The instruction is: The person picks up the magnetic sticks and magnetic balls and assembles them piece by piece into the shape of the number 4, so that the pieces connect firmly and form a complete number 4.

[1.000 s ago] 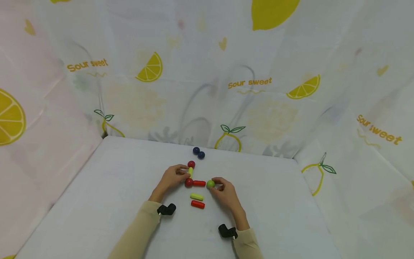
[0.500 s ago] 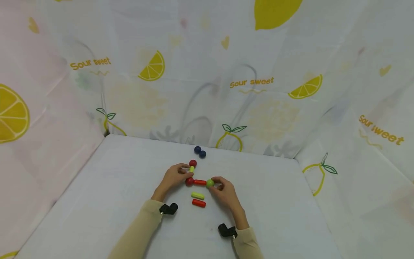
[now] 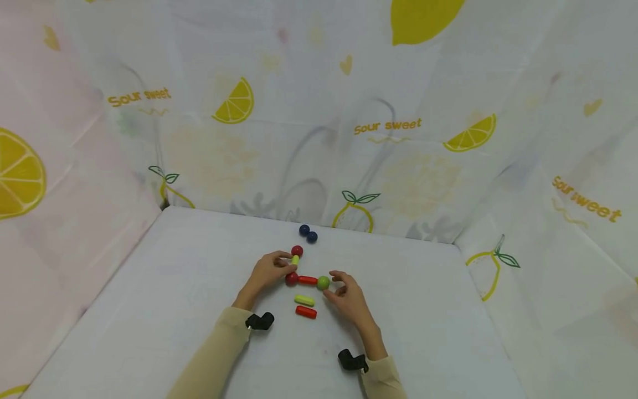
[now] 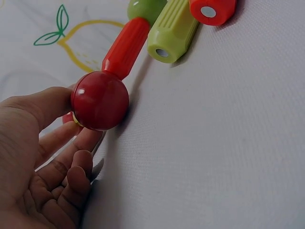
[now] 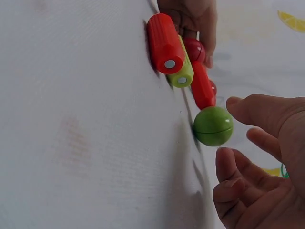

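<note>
My left hand [image 3: 269, 271] pinches a yellow-green magnetic rod [image 3: 296, 260] between thumb and fingers. A red ball [image 3: 297, 251] sits at the rod's far end, and a second red ball [image 4: 101, 101] at its near end, beside my left thumb. From this near ball a red rod [image 3: 307, 280] runs right to a green ball [image 5: 213, 126], joined end to end. My right hand [image 3: 349, 298] is spread just right of the green ball, thumb and fingers apart, holding nothing. In the left wrist view, the near red ball hides most of the pinched rod.
A loose yellow-green rod [image 3: 304, 300] and a loose red rod [image 3: 306, 312] lie in front of the joined pieces, metal discs showing on their ends. Two dark blue balls [image 3: 308, 234] sit behind, near the printed cloth backdrop [image 3: 319, 155]. All lie on a white tabletop [image 3: 423, 321].
The green ball has joined the red rod's right end, closing the earlier gap. My right fingers have since let go of it and drawn slightly right. My left hand keeps its pinch.
</note>
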`<state>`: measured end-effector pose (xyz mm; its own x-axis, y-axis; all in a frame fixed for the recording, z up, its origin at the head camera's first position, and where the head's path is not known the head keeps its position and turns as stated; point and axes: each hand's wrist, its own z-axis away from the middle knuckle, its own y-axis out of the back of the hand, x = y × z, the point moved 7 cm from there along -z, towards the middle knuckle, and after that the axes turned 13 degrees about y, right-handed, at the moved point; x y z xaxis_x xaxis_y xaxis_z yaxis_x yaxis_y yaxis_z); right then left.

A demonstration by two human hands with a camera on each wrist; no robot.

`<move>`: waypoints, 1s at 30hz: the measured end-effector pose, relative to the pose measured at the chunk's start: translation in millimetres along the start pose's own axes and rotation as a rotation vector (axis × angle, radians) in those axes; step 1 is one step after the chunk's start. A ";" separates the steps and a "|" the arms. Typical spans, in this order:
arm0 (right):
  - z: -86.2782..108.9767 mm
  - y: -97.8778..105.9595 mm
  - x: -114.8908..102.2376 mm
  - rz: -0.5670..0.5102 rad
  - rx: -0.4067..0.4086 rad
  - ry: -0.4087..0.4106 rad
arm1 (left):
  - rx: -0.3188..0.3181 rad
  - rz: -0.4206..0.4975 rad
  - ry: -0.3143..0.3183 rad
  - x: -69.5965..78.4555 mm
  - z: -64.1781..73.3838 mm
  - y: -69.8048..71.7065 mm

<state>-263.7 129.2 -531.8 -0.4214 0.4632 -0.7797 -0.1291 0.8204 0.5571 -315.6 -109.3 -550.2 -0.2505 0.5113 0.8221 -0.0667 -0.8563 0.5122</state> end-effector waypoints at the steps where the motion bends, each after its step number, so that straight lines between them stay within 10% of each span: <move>1: 1.0 0.6 -1.2 -0.003 -0.001 0.004 | 0.001 0.002 0.000 0.1 0.0 -0.1; 30: -0.4 -28.4 -38.9 -0.019 -0.157 0.087 | -0.015 0.004 -0.005 3.2 3.7 1.0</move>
<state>-244.0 87.7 -517.2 -0.4924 0.4117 -0.7668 -0.2734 0.7633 0.5853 -312.9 -108.3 -546.1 -0.2459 0.5079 0.8256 -0.0799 -0.8594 0.5050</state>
